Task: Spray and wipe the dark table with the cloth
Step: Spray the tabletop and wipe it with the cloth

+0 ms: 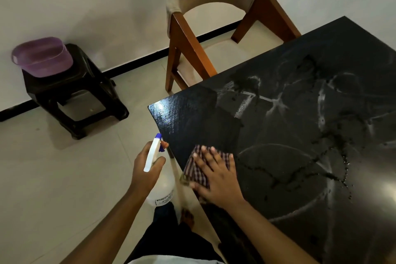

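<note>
The dark table (300, 113) fills the right side, its top streaked with wet smears and droplets. My right hand (216, 174) lies flat with fingers spread on a checked cloth (196, 169), pressing it onto the table near the left edge. My left hand (146, 169) holds a spray bottle (155, 152) with a white and blue trigger head just off the table's left edge, above the floor. The bottle's clear body (164, 194) shows below the hand.
A wooden chair (192, 53) with a beige padded back stands at the table's far side. A black plastic stool (75, 92) at left carries a purple basin (42, 58), close to the wall. Pale floor tiles lie between.
</note>
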Available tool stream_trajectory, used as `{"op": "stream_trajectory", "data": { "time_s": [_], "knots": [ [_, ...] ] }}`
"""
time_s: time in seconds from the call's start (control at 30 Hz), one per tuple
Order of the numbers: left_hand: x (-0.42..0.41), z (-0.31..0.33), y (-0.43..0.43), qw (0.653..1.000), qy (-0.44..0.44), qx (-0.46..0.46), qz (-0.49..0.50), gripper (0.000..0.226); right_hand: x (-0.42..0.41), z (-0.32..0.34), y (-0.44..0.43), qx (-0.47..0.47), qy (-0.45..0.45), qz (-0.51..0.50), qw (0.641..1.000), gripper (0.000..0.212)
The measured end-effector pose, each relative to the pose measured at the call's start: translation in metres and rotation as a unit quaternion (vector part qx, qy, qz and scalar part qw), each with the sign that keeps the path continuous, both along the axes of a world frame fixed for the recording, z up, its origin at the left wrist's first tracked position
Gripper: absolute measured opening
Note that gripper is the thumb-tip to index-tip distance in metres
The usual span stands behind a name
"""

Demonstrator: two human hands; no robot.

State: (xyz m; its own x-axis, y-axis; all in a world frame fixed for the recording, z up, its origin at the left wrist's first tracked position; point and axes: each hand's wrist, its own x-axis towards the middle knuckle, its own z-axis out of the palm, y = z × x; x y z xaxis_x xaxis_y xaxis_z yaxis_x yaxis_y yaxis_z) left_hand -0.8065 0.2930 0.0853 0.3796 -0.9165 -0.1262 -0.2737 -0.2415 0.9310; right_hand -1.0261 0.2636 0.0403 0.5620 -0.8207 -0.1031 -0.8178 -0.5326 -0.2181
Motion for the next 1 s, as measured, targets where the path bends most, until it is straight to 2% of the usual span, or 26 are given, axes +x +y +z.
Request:
{"op": "stream_trajectory", "data": {
  "time_s": [0.13, 0.23, 0.3, 0.47, 0.57, 0.8, 0.9, 1.0],
  "knots": [
    [-0.004, 0.004, -0.001, 1.000, -0.007, -0.002, 0.004, 0.036, 0.011, 0.006, -0.088, 0.026, 0.027, -0.120, 0.992, 0.074],
    [-0.005, 0.004, 0.002, 1.000, -0.011, -0.005, 0.010, 0.035, 0.019, 0.012, -0.108, 0.027, 0.034, -0.157, 0.987, 0.072],
    [-0.005, 0.004, 0.006, 1.000, -0.008, -0.002, 0.013, 0.036, 0.016, 0.010, -0.084, 0.013, 0.024, -0.142, 0.989, 0.071],
    [-0.006, 0.007, 0.017, 1.000, -0.003, -0.005, 0.022, 0.036, -0.009, 0.000, 0.037, -0.012, -0.028, -0.030, 0.999, 0.064],
    [-0.008, 0.011, 0.026, 1.000, -0.005, -0.011, 0.021, 0.036, -0.016, -0.004, 0.042, -0.017, -0.020, 0.027, 0.999, 0.063],
    [-0.017, 0.014, 0.049, 1.000, -0.012, -0.013, -0.001, 0.034, 0.025, 0.008, -0.064, 0.016, 0.004, -0.145, 0.989, 0.063],
    [-0.023, 0.016, 0.068, 1.000, -0.003, -0.008, 0.000, 0.036, 0.029, 0.013, -0.057, 0.010, -0.003, -0.139, 0.990, 0.061],
    [-0.027, 0.019, 0.088, 1.000, 0.001, -0.024, -0.003, 0.036, 0.021, 0.011, 0.003, -0.017, -0.042, -0.088, 0.995, 0.057]
  ]
}}
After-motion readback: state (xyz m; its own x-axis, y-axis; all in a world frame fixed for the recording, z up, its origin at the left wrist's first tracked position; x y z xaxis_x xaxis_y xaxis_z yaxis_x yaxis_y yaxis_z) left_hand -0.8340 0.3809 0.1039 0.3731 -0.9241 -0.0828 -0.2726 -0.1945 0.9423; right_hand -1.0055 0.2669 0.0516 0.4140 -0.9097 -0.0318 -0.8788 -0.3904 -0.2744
